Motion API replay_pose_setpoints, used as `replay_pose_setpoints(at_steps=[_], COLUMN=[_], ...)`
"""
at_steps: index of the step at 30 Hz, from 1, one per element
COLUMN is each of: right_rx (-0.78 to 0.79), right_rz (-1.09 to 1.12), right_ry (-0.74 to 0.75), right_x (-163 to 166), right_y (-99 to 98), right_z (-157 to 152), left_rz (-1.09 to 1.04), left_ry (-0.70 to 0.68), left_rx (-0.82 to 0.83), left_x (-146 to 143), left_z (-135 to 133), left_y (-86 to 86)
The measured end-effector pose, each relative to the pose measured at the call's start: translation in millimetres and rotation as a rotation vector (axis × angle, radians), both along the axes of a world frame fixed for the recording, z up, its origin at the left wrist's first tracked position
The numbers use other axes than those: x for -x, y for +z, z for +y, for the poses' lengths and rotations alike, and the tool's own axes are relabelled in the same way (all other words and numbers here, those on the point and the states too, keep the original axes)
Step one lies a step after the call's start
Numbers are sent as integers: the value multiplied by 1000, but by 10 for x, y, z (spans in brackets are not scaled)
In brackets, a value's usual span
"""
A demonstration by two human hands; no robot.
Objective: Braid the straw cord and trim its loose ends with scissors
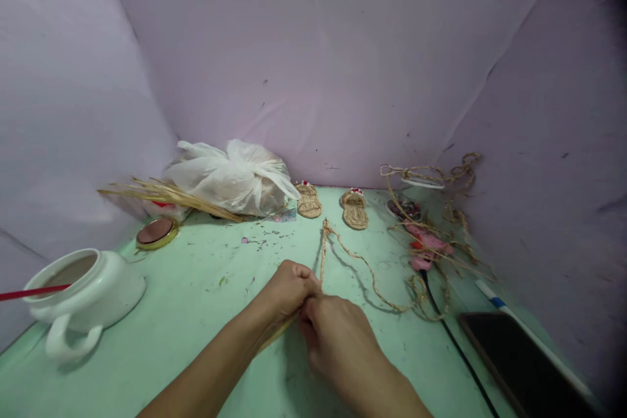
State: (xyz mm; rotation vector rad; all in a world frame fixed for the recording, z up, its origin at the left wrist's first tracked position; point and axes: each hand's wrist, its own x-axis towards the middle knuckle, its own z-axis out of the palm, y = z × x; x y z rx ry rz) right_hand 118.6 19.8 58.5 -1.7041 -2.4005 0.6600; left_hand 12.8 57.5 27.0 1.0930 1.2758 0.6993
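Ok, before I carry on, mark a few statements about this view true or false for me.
1. The left hand and right hand meet at the near end of the braid. True.
2. A red stick pokes out of the white pot. True.
3. The white pot stands right of both hands. False: the white pot stands to their left.
4. Two small sandals are near the back wall. True.
5. The plastic bag is black. False: the plastic bag is white.
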Motion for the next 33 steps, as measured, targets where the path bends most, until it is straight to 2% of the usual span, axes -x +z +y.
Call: replay_pose_setpoints(at_steps=[2,3,5,6,7,8,10,12,15,24,30,33], right_rx=[37,54,35,154,370,458,588,652,663,540,524,544], right_rz=[160,254,456,608,777,821,857,870,875,910,905,909], right_ry=[-13,-103,-371,-455,-460,-446,-410,-419,-449,-483,-488,-475], right_x=[-175,-267,-406,-437,-439,-415,-318,-216,-151,-178,-158,-145], right_y=[44,60,63,47,20,-14,-85,-140,-183,-330,-427,-428], right_z=[103,168,295,343,374,387,368,326,299,372,360,348], left_rz=[-6,-4,4,8,11,13,14,18,38,233,540,753], left_ry=[-16,-22,-39,-48,-56,-65,-82,-97,-112,-209,-312,-298], left_rx=[-11,-17,-26,-32,-40,-49,-69,-90,-119,-174,-223,-280], left_x=[38,55,80,86,88,87,81,77,83,129,229,191], left_z=[24,34,46,48,49,48,45,44,50,14,33,-27], left_y=[51,72,97,99,95,84,51,20,9,75,113,204])
